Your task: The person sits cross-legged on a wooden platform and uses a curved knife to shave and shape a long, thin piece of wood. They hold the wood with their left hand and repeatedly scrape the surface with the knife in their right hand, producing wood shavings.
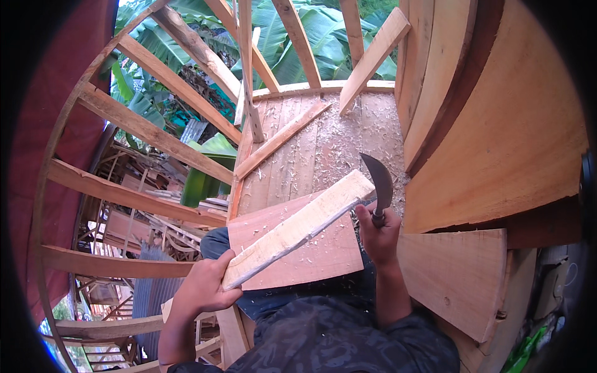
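Note:
My left hand [210, 281] is closed round the near end of a pale wooden board [295, 229], which slants up and to the right across my lap. In my right hand [380, 231] is the handle of a sickle-like curved knife [380, 179]. Its dark blade stands upright just right of the board's far end, the tip hooking to the left. Whether the blade touches the board I cannot tell. Beneath the board, a wide reddish wooden panel [333, 253] lies over my legs, dotted with shavings.
Wood shavings [345, 143] litter the plank floor [273, 177] ahead. A railing of wooden bars [137, 196] curves along my left, with scrap timber below. Large wooden panels [510, 143] lean at the right, above another board [460, 273]. A loose batten [286, 140] lies across the floor.

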`<state>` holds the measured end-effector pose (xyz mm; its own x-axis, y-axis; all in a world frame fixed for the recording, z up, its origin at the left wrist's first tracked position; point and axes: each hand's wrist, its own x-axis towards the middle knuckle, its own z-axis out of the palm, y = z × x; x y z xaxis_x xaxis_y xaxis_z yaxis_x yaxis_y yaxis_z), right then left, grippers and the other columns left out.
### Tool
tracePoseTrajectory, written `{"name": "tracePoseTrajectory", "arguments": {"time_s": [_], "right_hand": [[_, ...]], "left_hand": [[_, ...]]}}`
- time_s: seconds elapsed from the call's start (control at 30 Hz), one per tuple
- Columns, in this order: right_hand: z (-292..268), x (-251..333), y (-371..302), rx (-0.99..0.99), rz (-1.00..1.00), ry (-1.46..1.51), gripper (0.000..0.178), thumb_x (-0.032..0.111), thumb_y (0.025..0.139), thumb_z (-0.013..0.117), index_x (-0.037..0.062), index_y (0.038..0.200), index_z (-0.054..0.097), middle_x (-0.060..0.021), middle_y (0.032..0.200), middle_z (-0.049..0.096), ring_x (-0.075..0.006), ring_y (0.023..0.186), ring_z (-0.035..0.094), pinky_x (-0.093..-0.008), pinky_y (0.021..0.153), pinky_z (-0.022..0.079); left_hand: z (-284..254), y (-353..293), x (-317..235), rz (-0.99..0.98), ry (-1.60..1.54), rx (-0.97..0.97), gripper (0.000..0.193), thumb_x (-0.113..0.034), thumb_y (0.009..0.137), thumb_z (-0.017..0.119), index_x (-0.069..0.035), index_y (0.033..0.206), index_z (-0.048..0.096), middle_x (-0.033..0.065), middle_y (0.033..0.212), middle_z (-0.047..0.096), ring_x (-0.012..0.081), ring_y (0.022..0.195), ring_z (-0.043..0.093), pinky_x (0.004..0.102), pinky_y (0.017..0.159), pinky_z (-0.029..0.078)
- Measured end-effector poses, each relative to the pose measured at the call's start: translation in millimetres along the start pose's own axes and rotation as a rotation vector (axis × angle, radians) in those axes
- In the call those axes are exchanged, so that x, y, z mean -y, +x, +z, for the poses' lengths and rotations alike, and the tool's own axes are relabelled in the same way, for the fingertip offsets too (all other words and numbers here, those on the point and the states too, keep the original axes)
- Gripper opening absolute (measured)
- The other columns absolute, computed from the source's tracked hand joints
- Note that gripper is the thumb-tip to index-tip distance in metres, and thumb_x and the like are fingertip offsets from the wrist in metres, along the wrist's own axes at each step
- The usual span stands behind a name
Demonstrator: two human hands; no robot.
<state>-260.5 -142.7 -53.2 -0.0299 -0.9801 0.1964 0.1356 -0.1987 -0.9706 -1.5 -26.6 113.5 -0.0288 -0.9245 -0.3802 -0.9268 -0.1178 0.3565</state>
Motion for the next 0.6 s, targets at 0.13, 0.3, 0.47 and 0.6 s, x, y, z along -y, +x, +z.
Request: {"name": "tracePoseTrajectory", "arguments": {"time_s": [0.13,0.3,0.47,0.6], "right_hand": [[3,16,-8,0.521,0.194,0.098,0.018,0.01,0.082,0.07,0.0017,0.071,0.059,0.0068,0.051,0.046,-0.0009,0.047,0.041,-0.0212,0.041,0.029],[19,18,-7,0.355,0.417,0.511,0.023,0.008,0.089,0.061,0.0043,0.069,0.05,0.0008,0.049,0.047,-0.0044,0.037,0.041,-0.0226,0.034,0.029],[24,16,-11,0.232,0.279,0.391,0.02,0.012,0.087,0.066,0.003,0.071,0.056,0.0054,0.051,0.047,-0.0014,0.043,0.039,-0.0222,0.038,0.027],[27,7,-14,0.106,0.137,0.227,0.023,0.012,0.086,0.066,0.0014,0.069,0.056,0.0061,0.051,0.046,-0.0006,0.048,0.037,-0.0224,0.041,0.027]], "left_hand": [[-4,2,3,-0.032,0.011,-0.103,0.035,-0.022,0.06,0.061,-0.003,0.087,0.048,0.0227,0.064,0.054,0.0435,0.066,0.056,0.0476,0.06,0.045],[-5,1,-12,0.037,0.11,-0.179,0.034,-0.022,0.06,0.061,-0.003,0.086,0.048,0.0226,0.064,0.054,0.0429,0.066,0.057,0.0461,0.059,0.046],[-8,1,-12,0.042,0.073,-0.136,0.035,-0.02,0.06,0.061,-0.003,0.088,0.049,0.0229,0.064,0.054,0.0432,0.066,0.057,0.0458,0.06,0.047],[-4,3,-10,0.026,-0.044,-0.05,0.039,-0.019,0.061,0.06,-0.001,0.094,0.05,0.0238,0.065,0.055,0.044,0.068,0.058,0.0451,0.061,0.047]]}}
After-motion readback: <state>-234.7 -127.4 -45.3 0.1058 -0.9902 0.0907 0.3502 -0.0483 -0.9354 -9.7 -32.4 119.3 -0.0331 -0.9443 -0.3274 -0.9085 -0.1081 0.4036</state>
